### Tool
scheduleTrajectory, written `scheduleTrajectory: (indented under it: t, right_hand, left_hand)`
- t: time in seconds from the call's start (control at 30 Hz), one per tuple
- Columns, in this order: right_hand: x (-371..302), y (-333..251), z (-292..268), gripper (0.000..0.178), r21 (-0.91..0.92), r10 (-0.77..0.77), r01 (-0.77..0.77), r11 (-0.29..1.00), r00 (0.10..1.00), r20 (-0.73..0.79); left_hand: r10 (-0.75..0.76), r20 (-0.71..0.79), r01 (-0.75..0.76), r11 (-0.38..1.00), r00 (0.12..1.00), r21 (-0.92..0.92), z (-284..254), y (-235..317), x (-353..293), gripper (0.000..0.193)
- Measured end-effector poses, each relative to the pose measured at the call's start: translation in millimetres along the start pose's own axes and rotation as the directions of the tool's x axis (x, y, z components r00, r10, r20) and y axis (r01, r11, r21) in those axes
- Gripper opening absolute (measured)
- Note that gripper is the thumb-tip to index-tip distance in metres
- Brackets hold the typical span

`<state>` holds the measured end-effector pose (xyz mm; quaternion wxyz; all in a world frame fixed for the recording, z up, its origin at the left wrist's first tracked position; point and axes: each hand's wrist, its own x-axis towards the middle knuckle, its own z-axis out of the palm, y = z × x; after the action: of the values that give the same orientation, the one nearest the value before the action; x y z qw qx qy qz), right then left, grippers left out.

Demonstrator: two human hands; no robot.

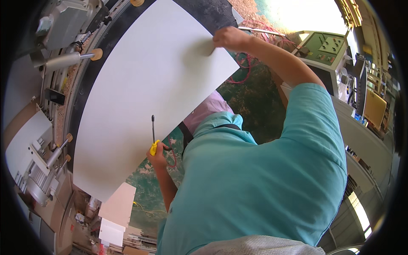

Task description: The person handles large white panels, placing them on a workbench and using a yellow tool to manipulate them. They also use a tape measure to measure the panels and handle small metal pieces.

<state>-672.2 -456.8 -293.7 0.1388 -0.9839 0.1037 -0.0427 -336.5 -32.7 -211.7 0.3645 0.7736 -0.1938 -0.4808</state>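
Observation:
A large white panel (140, 68) lies over the dark machine bed in front of me. My left hand (157, 156) is closed around the yellow body of an air blow gun (154, 147). Its thin metal nozzle, tipped in black, points away over the panel's near edge. A thin red hose shows beside that hand. At the panel's right edge, my right hand (231, 39) is closed, fingers bent down onto the white board; some of the fingertips are hidden.
Machine units with motors (40, 182) and round wooden-coloured pads (97, 54) line the left side. A green control cabinet (325, 49) stands at the right. Wood shavings (246, 8) and red hose (244, 72) lie on the green floor. Board offcuts (119, 204) stand at lower left.

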Motion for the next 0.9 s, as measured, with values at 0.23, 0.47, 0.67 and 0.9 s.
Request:
scheduleTrajectory:
  t: [0.23, 0.47, 0.67, 0.9]
  right_hand:
    - [-198, -187, 20, 0.007, 0.149, 0.469, -0.513, 0.845, 0.846, 0.254]
    - [68, -94, 20, 0.028, 0.448, 0.746, -0.632, 0.632, 0.653, -0.131]
    - [218, 44, 19, 0.032, 0.361, 0.911, -0.869, 0.34, 0.208, -0.357]
    - [259, 45, 91, 0.037, 0.12, 0.676, -0.784, 0.609, 0.433, -0.596]
  left_hand:
    - [0.008, 0.231, -0.037, 0.992, 0.973, 0.123, 0, -18, 17, 0.036]
    - [0.085, 0.133, -0.091, 0.995, 0.987, 0.04, -7, -5, 2, 0.032]
    - [-0.076, -0.129, 0.07, 0.996, 0.989, -0.051, -56, -25, -38, 0.026]
    - [-0.295, -0.392, 0.122, 0.905, 0.872, -0.408, -92, -112, -116, 0.031]
